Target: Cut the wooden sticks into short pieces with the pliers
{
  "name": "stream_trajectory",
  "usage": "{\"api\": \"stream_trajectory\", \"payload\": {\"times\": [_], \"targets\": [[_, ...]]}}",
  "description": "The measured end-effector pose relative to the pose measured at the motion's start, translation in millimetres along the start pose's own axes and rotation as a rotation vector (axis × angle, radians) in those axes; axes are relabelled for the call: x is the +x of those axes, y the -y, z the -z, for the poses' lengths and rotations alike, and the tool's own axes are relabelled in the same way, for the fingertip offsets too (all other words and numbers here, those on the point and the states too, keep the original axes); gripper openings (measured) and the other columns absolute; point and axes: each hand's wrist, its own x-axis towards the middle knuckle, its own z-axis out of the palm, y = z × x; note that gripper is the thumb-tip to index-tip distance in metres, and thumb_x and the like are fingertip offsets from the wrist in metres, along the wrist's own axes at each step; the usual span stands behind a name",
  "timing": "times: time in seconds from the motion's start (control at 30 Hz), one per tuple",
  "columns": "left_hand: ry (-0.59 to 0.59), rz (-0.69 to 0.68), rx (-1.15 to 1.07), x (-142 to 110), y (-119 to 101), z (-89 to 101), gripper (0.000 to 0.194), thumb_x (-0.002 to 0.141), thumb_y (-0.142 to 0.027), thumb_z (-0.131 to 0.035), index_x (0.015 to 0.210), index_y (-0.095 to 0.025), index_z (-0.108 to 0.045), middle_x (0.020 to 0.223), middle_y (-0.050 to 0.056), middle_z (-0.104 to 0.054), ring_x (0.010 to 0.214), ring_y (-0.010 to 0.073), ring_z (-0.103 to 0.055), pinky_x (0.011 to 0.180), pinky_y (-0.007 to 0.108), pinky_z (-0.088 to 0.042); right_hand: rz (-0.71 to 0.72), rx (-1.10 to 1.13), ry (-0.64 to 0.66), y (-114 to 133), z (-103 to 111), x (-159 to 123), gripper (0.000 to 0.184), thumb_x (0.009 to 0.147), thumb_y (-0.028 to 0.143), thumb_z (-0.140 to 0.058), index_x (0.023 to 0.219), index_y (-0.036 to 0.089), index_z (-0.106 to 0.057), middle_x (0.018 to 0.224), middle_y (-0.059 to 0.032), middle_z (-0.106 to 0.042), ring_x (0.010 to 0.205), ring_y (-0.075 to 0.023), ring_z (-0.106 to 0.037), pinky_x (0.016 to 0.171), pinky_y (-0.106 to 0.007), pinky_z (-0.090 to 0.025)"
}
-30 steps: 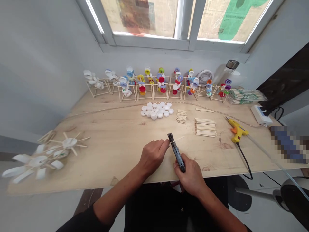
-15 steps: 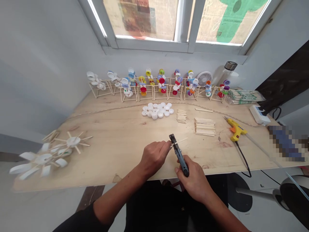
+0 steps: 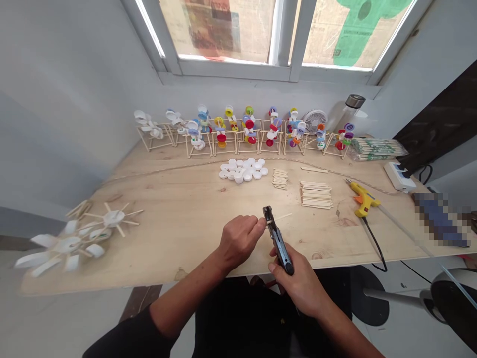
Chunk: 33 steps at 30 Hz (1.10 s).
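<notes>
My right hand (image 3: 300, 286) grips the handles of a pair of black plier-type cutters (image 3: 278, 238), whose jaws point up and away from me. My left hand (image 3: 238, 241) sits against the jaws, its fingers closed on a thin wooden craft stick (image 3: 282, 218). The stick's free end pokes out to the right past the jaws. Its other end is hidden by my left fingers. Both hands are above the front part of a plywood board (image 3: 179, 233).
Along the back stand several stick frames with bottle-cap wheels (image 3: 238, 132), beside a small fan (image 3: 314, 121). Loose white caps (image 3: 242, 170), stacked sticks (image 3: 316, 194) and a yellow glue gun (image 3: 363, 201) lie nearer. White pinwheels (image 3: 114, 218) overhang the left edge.
The cutters have tilted slightly, and my right hand sits a little lower and further right. The stick stays at the jaws in my left fingers.
</notes>
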Motion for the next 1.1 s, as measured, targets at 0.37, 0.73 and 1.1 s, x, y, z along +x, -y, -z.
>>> {"api": "stream_trajectory", "payload": {"times": [0.37, 0.73, 1.1], "targets": [[0.046, 0.011, -0.075, 4.6, -2.7, 0.0, 0.014, 0.084, -0.012, -0.040, 0.076, -0.015, -0.051, 0.052, -0.004, -0.042, 0.045, 0.0086, -0.035, 0.046, 0.022, -0.025, 0.002, -0.007, -0.012, -5.1, -2.1, -1.0, 0.012, 0.078, 0.024, -0.048, 0.090, 0.020, -0.049, 0.063, 0.0052, -0.051, 0.053, -0.0115, -0.050, 0.053, -0.023, -0.039], [0.135, 0.247, -0.410, 4.2, -17.0, 18.3, 0.016, 0.088, -0.018, -0.035, 0.086, -0.016, -0.051, 0.057, -0.002, -0.053, 0.049, 0.0082, -0.049, 0.048, 0.018, -0.037, 0.166, -0.539, -0.244, -0.9, 1.9, -3.9, 0.015, 0.076, 0.023, -0.048, 0.090, 0.020, -0.050, 0.072, -0.0012, -0.060, 0.067, -0.0197, -0.054, 0.060, -0.027, -0.034], [0.143, 0.241, -0.339, 3.3, -17.0, 18.2, 0.016, 0.088, -0.020, -0.038, 0.085, -0.015, -0.053, 0.058, -0.001, -0.056, 0.051, 0.0100, -0.053, 0.050, 0.020, -0.038, 0.064, -0.347, -0.079, 5.0, 4.3, -7.3, 0.012, 0.077, 0.025, -0.046, 0.089, 0.021, -0.048, 0.066, 0.0026, -0.057, 0.057, -0.0148, -0.052, 0.053, -0.024, -0.035]]}}
